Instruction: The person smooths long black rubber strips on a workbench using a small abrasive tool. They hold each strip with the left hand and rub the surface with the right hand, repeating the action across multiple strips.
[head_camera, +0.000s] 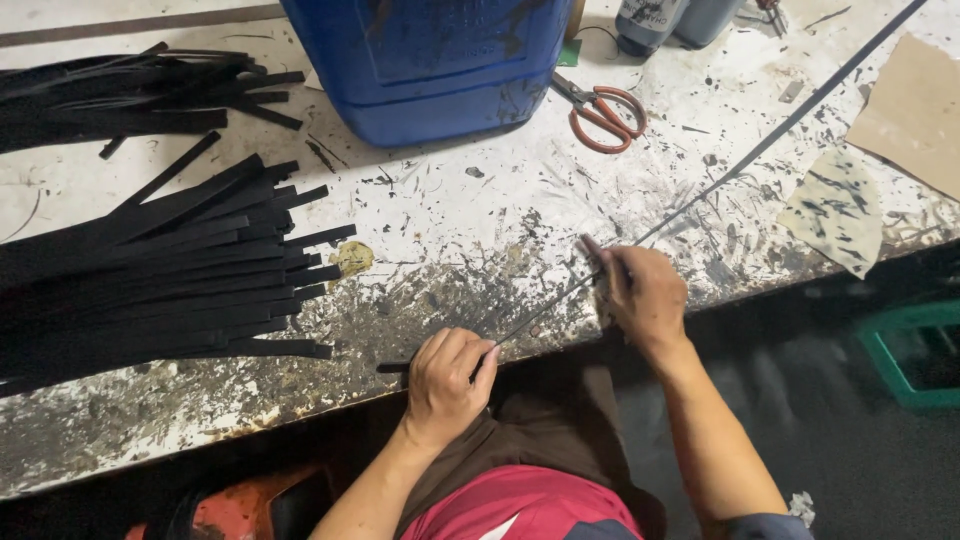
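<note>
Pinching long black strip (700, 195) w/ both hands' fingers, scissors (603, 115), blue jug (430, 65), strip pile (160, 270) nearby

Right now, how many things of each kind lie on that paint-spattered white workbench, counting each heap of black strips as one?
Heaps of flat black strips: 2
Long thin black strip held by left hand and right hand: 1
Orange-handled scissors: 1
Blue plastic jerrycan: 1
Grey bottles: 2
Brown cardboard piece: 1
Stained paper scrap: 1
Total: 9
</note>
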